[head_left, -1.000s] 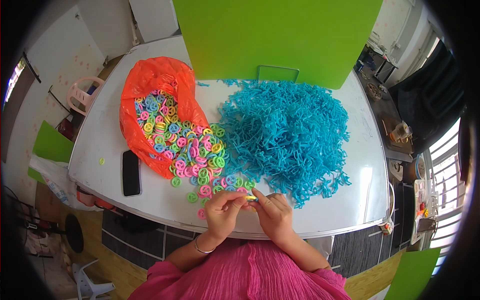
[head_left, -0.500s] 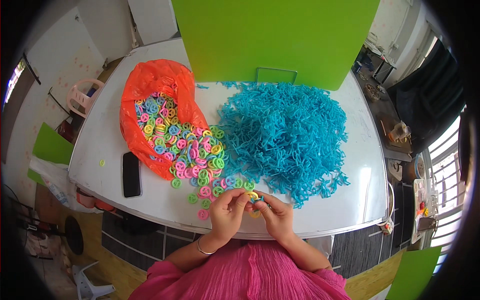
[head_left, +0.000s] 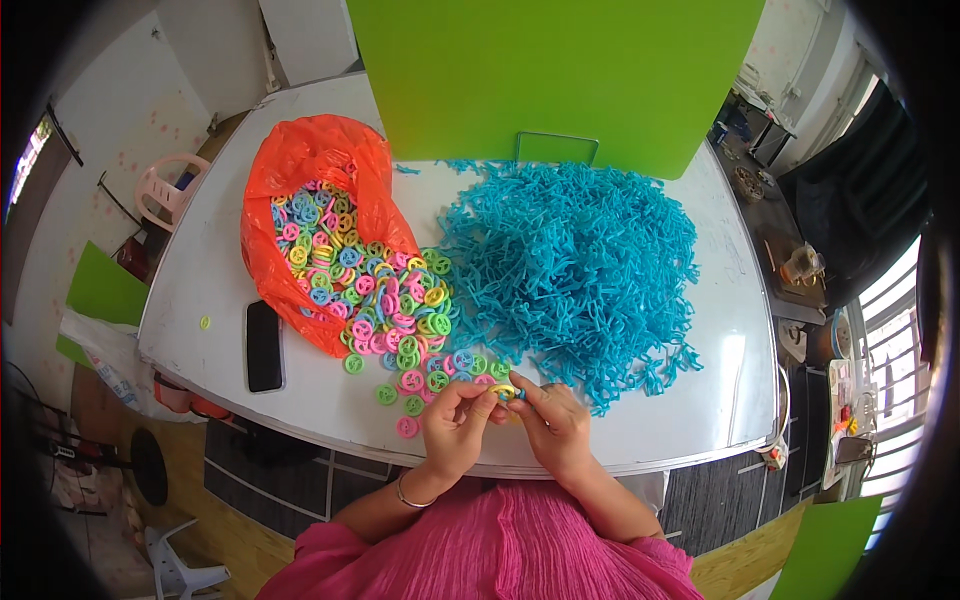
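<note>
Close to the table's front edge, my left hand [head_left: 456, 425] pinches a small yellow plastic wheel [head_left: 504, 391]. My right hand [head_left: 556, 425] meets it from the other side, its fingers closed on a small blue plastic piece [head_left: 519, 394] pressed against the wheel. My fingers cover much of both parts. A large heap of blue plastic pieces [head_left: 580, 270] lies just beyond my right hand. Past my left hand, pink, green, blue and yellow wheels [head_left: 400, 310] spill out of a red plastic bag [head_left: 318, 150].
A black phone [head_left: 264, 346] lies left of the bag, and a lone yellow-green wheel [head_left: 205, 322] sits farther left. A tall green board [head_left: 560, 80] stands at the back of the white table [head_left: 200, 265]. A pink chair [head_left: 170, 190] is beyond the table's left side.
My right fingers have shifted and closed in on the yellow wheel, and the blue piece now shows less. The wheel has tilted slightly between my hands.
</note>
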